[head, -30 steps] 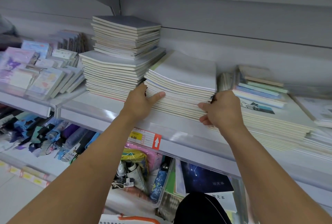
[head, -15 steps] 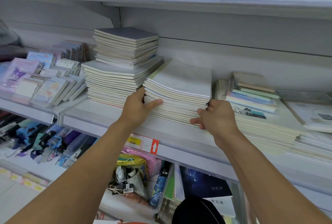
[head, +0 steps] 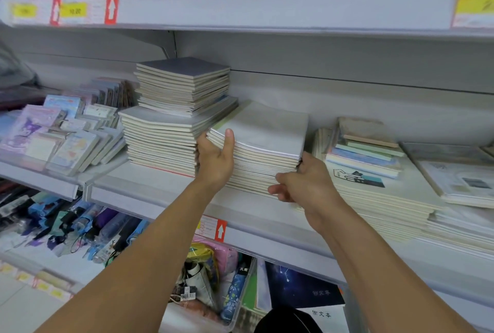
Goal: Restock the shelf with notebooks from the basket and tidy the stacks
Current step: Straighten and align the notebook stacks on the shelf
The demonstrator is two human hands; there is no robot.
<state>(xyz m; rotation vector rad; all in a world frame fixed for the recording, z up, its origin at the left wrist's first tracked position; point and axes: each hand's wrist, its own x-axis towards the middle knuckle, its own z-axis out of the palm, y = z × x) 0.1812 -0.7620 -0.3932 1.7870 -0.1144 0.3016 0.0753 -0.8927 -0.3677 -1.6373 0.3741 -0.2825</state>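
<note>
A stack of grey-covered notebooks (head: pixel 264 129) rests on the white shelf (head: pixel 149 188), tilted toward the back. My left hand (head: pixel 215 160) presses its left side, thumb up on the top front corner. My right hand (head: pixel 302 180) grips the stack's right front corner, fingers curled under the lower books. To the left stands a taller stack (head: pixel 160 143) of cream-paged notebooks with a smaller grey-topped pile (head: pixel 184 84) on it. The basket is out of view.
Low, spread piles of mixed notebooks (head: pixel 374 172) lie to the right. Small decorated notepads (head: pixel 53 135) fill the left shelf section. An upper shelf edge (head: pixel 267 9) with price tags hangs above. Pens and bagged goods (head: pixel 203 279) sit below.
The view has tilted upward, showing the upper shelf. My left thumb has risen from the stack's side to its top front corner. My right hand has stayed at the right corner.
</note>
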